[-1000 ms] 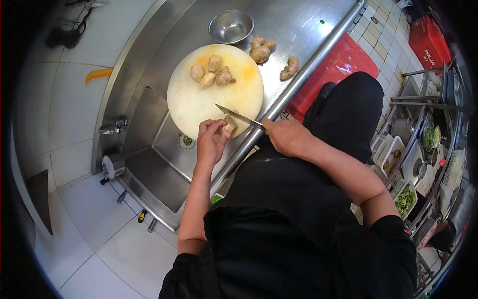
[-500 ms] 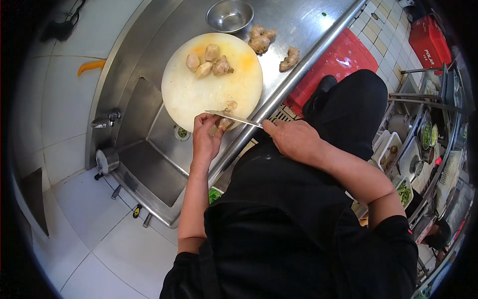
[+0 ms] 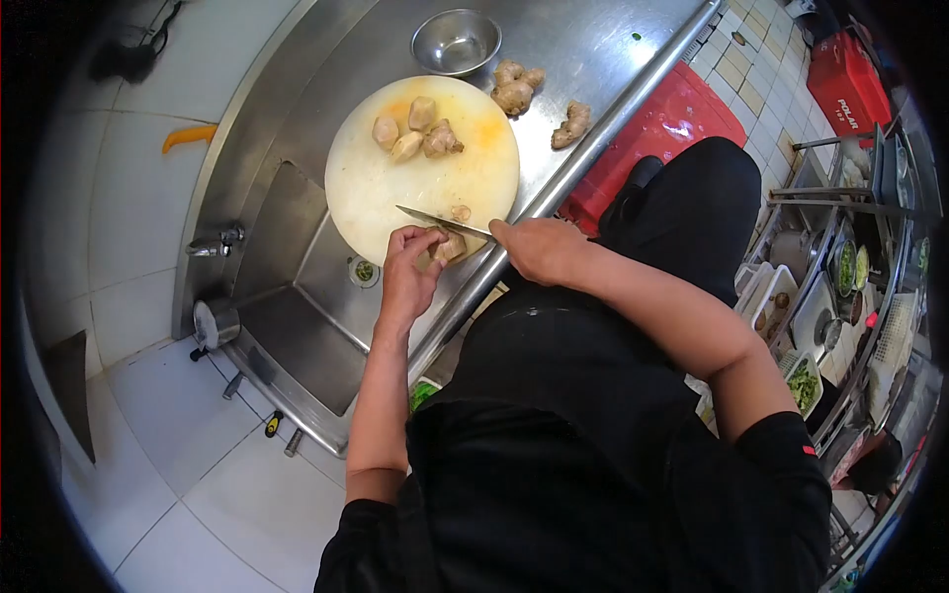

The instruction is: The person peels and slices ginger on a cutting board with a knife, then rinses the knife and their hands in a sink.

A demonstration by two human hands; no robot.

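My left hand (image 3: 410, 267) is closed on a piece of ginger (image 3: 450, 247) at the near edge of the round white cutting board (image 3: 371, 203). In my right hand (image 3: 542, 249) is the handle of a knife (image 3: 443, 221), its blade lying across the board just beyond the held ginger. A small ginger scrap (image 3: 461, 212) rests beside the blade. Farther up the board, several ginger pieces sit together, mostly peeled, among them a knobby piece (image 3: 442, 140) with some skin left.
A steel bowl (image 3: 456, 42) stands behind the board. Unpeeled ginger (image 3: 516, 87) and another root (image 3: 571, 126) lie on the steel counter to the right. The sink basin (image 3: 287, 341) is at left, under a tap (image 3: 213, 242). A red lid (image 3: 672, 124) is beyond the counter's edge.
My right hand and the knife have shifted left and slightly up. The held ginger has turned, showing a broader pale side. The camera view has moved slightly.
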